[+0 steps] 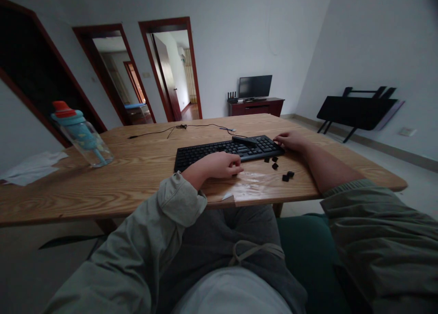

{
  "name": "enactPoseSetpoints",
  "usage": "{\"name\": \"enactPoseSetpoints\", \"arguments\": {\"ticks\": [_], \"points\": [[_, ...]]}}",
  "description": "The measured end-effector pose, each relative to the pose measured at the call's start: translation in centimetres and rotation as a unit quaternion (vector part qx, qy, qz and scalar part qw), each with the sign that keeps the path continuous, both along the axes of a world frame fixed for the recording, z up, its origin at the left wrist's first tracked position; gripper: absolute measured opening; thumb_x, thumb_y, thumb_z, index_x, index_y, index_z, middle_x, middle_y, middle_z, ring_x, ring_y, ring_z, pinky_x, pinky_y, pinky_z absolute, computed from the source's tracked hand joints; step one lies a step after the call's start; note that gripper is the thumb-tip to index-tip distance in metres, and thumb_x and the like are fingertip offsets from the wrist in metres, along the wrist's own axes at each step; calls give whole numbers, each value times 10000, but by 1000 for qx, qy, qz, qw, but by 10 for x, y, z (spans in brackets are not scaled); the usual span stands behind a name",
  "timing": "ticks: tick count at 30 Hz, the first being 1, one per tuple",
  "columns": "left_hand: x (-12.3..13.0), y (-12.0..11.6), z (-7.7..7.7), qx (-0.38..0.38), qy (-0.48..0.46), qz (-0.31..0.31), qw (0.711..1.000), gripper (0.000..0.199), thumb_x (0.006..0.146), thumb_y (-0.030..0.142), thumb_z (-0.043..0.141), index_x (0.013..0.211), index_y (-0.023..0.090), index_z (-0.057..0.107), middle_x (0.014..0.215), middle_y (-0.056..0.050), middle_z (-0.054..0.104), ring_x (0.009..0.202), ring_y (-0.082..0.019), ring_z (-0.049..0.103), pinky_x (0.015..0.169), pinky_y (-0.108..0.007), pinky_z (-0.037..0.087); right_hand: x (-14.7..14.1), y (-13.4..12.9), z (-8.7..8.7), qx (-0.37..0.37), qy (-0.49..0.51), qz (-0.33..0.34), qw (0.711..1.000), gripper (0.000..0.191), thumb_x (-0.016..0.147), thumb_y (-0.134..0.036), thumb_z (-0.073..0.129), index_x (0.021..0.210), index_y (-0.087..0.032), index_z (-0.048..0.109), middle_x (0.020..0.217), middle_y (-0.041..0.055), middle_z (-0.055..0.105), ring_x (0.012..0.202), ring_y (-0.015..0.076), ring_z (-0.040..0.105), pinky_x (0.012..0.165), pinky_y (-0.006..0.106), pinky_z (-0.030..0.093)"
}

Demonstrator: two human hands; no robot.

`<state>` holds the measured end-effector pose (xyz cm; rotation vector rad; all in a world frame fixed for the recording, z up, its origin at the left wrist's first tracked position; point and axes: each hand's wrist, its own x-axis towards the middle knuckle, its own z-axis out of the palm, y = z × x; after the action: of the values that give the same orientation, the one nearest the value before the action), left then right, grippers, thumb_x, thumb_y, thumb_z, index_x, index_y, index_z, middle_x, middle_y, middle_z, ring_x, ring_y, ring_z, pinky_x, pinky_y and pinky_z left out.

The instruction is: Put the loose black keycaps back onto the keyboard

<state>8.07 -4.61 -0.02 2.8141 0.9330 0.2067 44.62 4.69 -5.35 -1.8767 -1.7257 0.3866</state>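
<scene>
Keyboard, black, one: lay on the wooden surface, the landmark for this entry. Black bar, one: rested atop the keyboard, right of its middle. Keycaps, black, five: lay loose on the near side of the keyboard, toward its right end. Left hand: lay at the keyboard's near edge, fingers curled; whether they grasped anything could not be told. Right hand: at the keyboard's right end, fingers bent against its corner; whether gripping or merely touching could not be told. Cable: ran beyond the keyboard. Bottle, red-topped: stood well left of the keyboard.
</scene>
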Motion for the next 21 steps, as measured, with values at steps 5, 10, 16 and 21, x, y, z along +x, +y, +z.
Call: {"name": "enactPoseSetpoints", "arguments": {"ticks": [5, 10, 16, 21], "points": [[-15, 3, 5, -25, -67, -21, 997, 255, 855, 366, 595, 948, 153, 700, 848, -28, 675, 705, -130, 563, 634, -232, 388, 3, 3, -2, -3, 5, -1, 1000, 293, 880, -384, 553, 951, -184, 755, 925, 73, 744, 719, 189, 625, 600, 282, 440], [-14, 0, -4, -48, -60, -28, 997, 271, 763, 282, 666, 991, 154, 739, 854, -17, 694, 706, -118, 575, 664, -220, 412, 4, 3, -3, 5, 2, 7, 1000, 282, 879, -377, 553, 953, -197, 757, 939, 59, 740, 769, 195, 633, 637, 279, 448], [-21, 17, 0, -17, -71, -12, 997, 234, 788, 262, 641, 955, 160, 769, 837, -23, 715, 690, -111, 574, 652, -216, 404, 0, -1, 0, -7, 1, -4, 1000, 298, 886, -373, 539, 969, -188, 758, 950, 68, 737, 724, 187, 622, 619, 286, 439], [-67, 49, 11, 64, -158, 146, 975, 285, 819, 342, 651, 987, 149, 776, 768, -32, 709, 639, -113, 548, 623, -227, 393, 1, 3, 0, -10, -9, -2, 1000, 303, 894, -380, 541, 968, -177, 754, 944, 78, 736, 793, 209, 639, 685, 298, 461]]}}
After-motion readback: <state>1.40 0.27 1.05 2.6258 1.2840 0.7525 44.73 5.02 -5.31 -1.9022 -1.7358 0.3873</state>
